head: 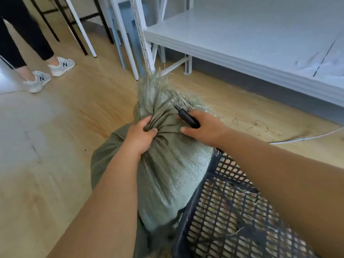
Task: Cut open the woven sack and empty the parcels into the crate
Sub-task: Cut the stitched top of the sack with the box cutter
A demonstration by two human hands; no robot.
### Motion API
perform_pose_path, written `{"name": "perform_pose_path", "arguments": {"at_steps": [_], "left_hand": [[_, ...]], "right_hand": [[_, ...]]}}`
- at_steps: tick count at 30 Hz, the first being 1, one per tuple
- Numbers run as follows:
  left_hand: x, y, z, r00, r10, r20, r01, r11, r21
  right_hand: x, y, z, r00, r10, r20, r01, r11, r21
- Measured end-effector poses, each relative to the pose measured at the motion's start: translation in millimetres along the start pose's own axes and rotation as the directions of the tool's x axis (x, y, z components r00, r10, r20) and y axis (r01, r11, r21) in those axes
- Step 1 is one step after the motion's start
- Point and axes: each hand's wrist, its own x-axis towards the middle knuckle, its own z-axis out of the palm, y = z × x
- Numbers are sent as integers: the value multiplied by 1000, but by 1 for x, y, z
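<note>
Gripping the tied neck of the woven sack point(167, 175) to steady it for cutting.

Head view: the left hand point(141, 136) clenches the bunched neck, pulling it taut; the right hand point(202, 127) holds a black cutter point(187, 117), tip aimed at the gathered fabric just beyond the left fingers point(149, 121). The sack leans against the black mesh crate point(232, 211) on the floor, probably for easy tipping.
</note>
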Motion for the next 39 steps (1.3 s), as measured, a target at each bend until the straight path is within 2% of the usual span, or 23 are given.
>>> {"name": "perform_pose_path", "arguments": {"at_steps": [2, 6, 11, 14, 18, 20, 22, 24, 27, 28, 30, 33, 34, 36, 38, 39], "left_hand": [[-26, 6, -1, 1000, 1, 19, -1, 1000, -28], [-58, 14, 8, 990, 139, -14, -140, 989, -45], [-56, 11, 5, 970, 216, 109, -206, 974, -96], [-53, 10, -2, 947, 268, 178, -286, 955, 81], [-44, -2, 1, 975, 194, 111, -209, 967, 143], [-40, -4, 1, 983, 165, 80, -175, 976, 133], [-36, -5, -1, 986, 158, 44, -163, 978, 128], [-34, -5, -1, 987, 159, 15, -160, 977, 143], [-35, -5, 0, 988, 153, -34, -146, 976, 161], [-37, -5, -2, 988, 144, -51, -135, 980, 143], [-36, -10, -8, 992, 110, -59, -103, 989, 103], [-38, -19, -14, 998, 64, -7, -62, 986, 154], [-39, -21, -14, 998, 58, -15, -54, 977, 205], [-41, -20, -15, 985, 122, -121, -73, 934, 351], [-46, -13, -18, 926, 287, -247, -174, 902, 395], [-46, -10, -18, 891, 370, -263, -259, 890, 376]], "right_hand": [[1, 2, -2, 999, 42, 8, -42, 999, 13], [26, -2, 6, 998, 41, -56, -42, 999, -31], [51, 15, 32, 987, 92, -133, -101, 993, -63], [51, 15, 38, 975, 129, -179, -136, 991, -23], [31, 4, 33, 965, 157, -211, -160, 987, 3], [12, 0, 31, 943, 178, -281, -184, 983, 5], [-7, -10, 30, 901, 150, -407, -228, 962, -151], [-16, -32, 32, 870, 45, -491, -183, 954, -236], [-6, -63, 46, 923, -22, -383, -5, 997, -71], [0, -65, 55, 950, 10, -312, -12, 1000, -6], [10, -57, 72, 978, 128, -166, -115, 990, 87], [14, -35, 88, 974, 228, -11, -222, 955, 197], [15, -30, 89, 974, 225, -11, -219, 956, 197], [16, -23, 90, 973, 223, -58, -204, 951, 234], [16, -18, 91, 965, 240, -101, -197, 926, 321], [15, -15, 91, 961, 254, -108, -197, 904, 380]]}}
